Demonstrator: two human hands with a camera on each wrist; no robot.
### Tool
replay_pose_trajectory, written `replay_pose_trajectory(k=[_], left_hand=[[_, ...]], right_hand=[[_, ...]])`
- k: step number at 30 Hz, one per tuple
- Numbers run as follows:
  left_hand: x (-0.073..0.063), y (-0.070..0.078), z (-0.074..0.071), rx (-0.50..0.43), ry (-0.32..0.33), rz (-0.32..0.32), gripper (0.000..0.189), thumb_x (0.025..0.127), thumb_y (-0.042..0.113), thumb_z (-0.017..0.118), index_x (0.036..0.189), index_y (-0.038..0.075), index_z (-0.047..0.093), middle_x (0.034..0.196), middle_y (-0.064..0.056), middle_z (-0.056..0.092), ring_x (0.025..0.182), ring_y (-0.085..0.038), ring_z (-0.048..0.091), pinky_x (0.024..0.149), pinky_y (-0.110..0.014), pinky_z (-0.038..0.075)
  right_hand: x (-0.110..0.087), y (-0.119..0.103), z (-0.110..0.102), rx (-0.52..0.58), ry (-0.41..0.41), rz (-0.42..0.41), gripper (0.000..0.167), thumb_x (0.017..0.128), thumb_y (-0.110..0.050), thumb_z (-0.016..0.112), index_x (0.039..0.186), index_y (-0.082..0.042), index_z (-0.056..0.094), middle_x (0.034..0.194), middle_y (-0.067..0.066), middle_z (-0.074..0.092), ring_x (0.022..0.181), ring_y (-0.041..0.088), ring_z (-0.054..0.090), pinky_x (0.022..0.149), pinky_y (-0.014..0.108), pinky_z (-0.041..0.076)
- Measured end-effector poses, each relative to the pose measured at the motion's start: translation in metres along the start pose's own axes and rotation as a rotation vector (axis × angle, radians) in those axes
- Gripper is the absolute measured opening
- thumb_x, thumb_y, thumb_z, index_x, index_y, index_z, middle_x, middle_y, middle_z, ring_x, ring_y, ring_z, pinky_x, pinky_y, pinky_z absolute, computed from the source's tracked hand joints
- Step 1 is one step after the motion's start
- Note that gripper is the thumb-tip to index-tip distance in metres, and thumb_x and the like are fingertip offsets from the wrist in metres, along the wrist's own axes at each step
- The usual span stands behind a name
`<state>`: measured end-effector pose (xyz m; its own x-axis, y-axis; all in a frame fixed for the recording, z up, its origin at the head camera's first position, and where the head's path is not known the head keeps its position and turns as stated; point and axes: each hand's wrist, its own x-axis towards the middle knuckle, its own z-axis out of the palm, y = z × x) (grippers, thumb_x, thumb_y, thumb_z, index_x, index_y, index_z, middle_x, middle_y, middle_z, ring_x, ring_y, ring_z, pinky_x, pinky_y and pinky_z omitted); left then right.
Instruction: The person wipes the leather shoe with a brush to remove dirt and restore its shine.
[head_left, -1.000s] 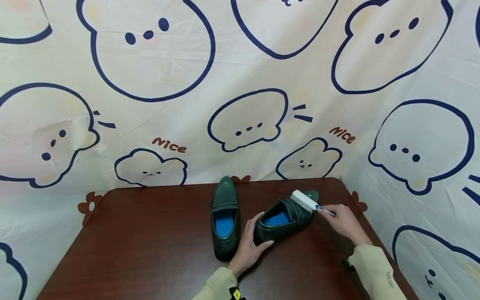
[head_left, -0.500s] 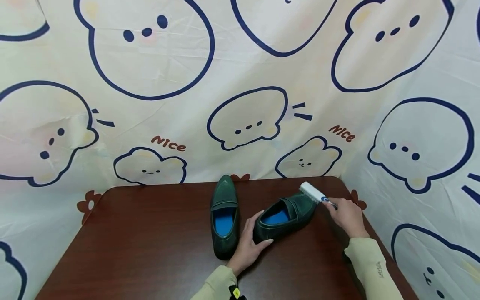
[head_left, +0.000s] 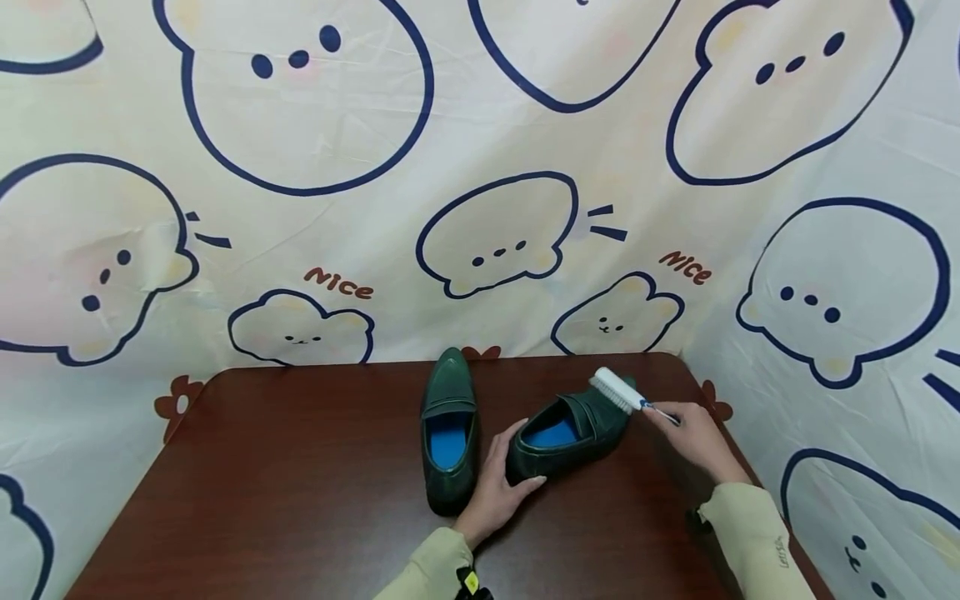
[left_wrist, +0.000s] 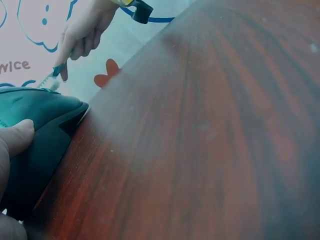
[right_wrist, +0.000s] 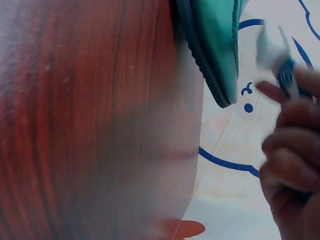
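Note:
A dark green loafer (head_left: 573, 433) with a blue insole lies angled on the table, toe to the back right. My left hand (head_left: 495, 492) grips its heel, thumb on the near side and fingers on the far side. My right hand (head_left: 693, 437) holds a white-headed brush (head_left: 618, 390) by its blue and white handle, bristles down at the shoe's toe. In the right wrist view, the brush (right_wrist: 274, 52) is blurred beside the loafer (right_wrist: 215, 45). The matching loafer (head_left: 450, 433) stands just left of my left hand, toe pointing away.
The brown wooden table (head_left: 300, 467) ends at a back edge close behind the shoes. A pale curtain (head_left: 495, 125) with cartoon bear outlines hangs behind it and along the right side.
The brush in my right hand moves over the toe, first to the right and then slightly back left. My left hand and both loafers keep their places.

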<state>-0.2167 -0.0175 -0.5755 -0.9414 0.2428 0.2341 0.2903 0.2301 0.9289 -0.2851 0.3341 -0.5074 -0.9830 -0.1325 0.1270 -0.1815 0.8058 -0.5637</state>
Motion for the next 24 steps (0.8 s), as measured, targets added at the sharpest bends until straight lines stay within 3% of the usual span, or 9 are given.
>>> replay_pose_trajectory(k=[5,10,13,16,20,24], left_hand=[[0.001,0.000,0.000,0.009,-0.002,0.005,0.083,0.095,0.031,0.078,0.161,0.038,0.028,0.161,0.004,0.037,0.150,-0.021,0.037,0.118,-0.058,0.035],[0.000,-0.001,-0.001,0.015,0.002,0.009,0.084,0.094,0.030,0.078,0.161,0.037,0.028,0.160,0.004,0.037,0.149,-0.022,0.037,0.118,-0.059,0.035],[0.001,-0.002,-0.002,0.013,-0.001,0.012,0.083,0.095,0.030,0.078,0.161,0.036,0.028,0.161,0.004,0.037,0.149,-0.021,0.037,0.118,-0.059,0.035],[0.003,-0.002,-0.003,0.010,0.007,0.019,0.083,0.094,0.030,0.078,0.161,0.034,0.029,0.160,0.004,0.037,0.149,-0.022,0.037,0.118,-0.059,0.035],[0.004,-0.001,-0.003,0.004,0.006,0.015,0.083,0.094,0.031,0.078,0.161,0.036,0.029,0.160,0.004,0.037,0.149,-0.021,0.037,0.119,-0.059,0.034],[0.002,-0.002,-0.002,0.001,-0.006,0.001,0.083,0.094,0.033,0.078,0.161,0.038,0.028,0.161,0.007,0.035,0.150,-0.019,0.035,0.119,-0.058,0.033]], right_hand=[[-0.005,0.003,0.000,0.057,-0.126,-0.022,0.042,0.103,-0.040,0.063,0.121,-0.005,0.077,0.122,0.019,0.074,0.104,0.027,0.067,0.088,0.051,0.058],[-0.001,0.006,0.000,0.021,-0.141,0.001,0.041,0.103,-0.040,0.065,0.120,-0.004,0.078,0.122,0.021,0.073,0.099,0.024,0.065,0.080,0.041,0.055],[0.003,0.006,-0.002,-0.046,-0.105,0.043,0.044,0.102,-0.041,0.066,0.122,-0.003,0.076,0.123,0.024,0.072,0.089,0.022,0.062,0.070,0.035,0.050],[0.009,0.004,-0.004,-0.123,-0.028,0.064,0.047,0.101,-0.040,0.067,0.125,-0.001,0.074,0.123,0.027,0.071,0.082,0.024,0.062,0.065,0.037,0.050],[0.012,0.003,-0.005,-0.185,0.067,0.098,0.047,0.102,-0.034,0.065,0.129,0.004,0.070,0.119,0.030,0.071,0.084,0.031,0.068,0.071,0.048,0.057],[0.011,0.001,-0.003,-0.191,0.083,0.139,0.047,0.103,-0.032,0.064,0.131,0.006,0.067,0.118,0.032,0.070,0.088,0.035,0.070,0.075,0.054,0.057]])
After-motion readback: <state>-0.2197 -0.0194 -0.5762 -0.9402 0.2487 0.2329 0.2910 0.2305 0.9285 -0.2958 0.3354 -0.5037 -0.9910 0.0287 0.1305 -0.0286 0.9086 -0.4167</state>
